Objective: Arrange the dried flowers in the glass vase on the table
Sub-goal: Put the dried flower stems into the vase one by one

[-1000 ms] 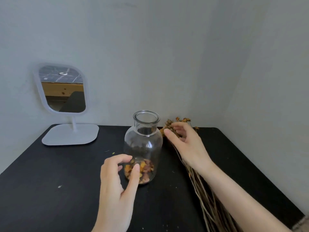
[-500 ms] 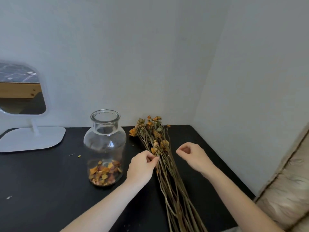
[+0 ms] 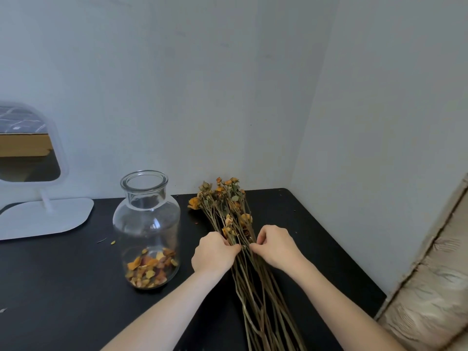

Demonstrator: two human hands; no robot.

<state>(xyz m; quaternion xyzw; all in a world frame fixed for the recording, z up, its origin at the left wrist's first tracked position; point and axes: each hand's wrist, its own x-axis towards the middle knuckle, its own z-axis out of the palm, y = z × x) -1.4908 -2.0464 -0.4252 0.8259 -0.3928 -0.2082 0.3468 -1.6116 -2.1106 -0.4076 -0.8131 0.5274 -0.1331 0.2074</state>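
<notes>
A clear glass vase [image 3: 146,224] stands upright on the black table [image 3: 63,287], with orange and pink dried petals heaped in its bottom. To its right a bundle of dried flowers [image 3: 243,249] lies flat, its long brown stems pointing toward me and its orange heads toward the back wall. My left hand [image 3: 214,252] pinches stems on the bundle's left side. On the right side, my right hand [image 3: 274,247] pinches other stems. Both hands meet just below the flower heads, fingertips almost touching.
A white table mirror [image 3: 30,153] on a flat white base [image 3: 43,216] stands at the back left. A few petal crumbs [image 3: 112,242] lie left of the vase. Walls close the table at the back and right. A beige cushion [image 3: 430,287] sits at the right.
My left hand left the vase and went to the flower stems. My right hand came in and pinched the stems too. The view swung right.
</notes>
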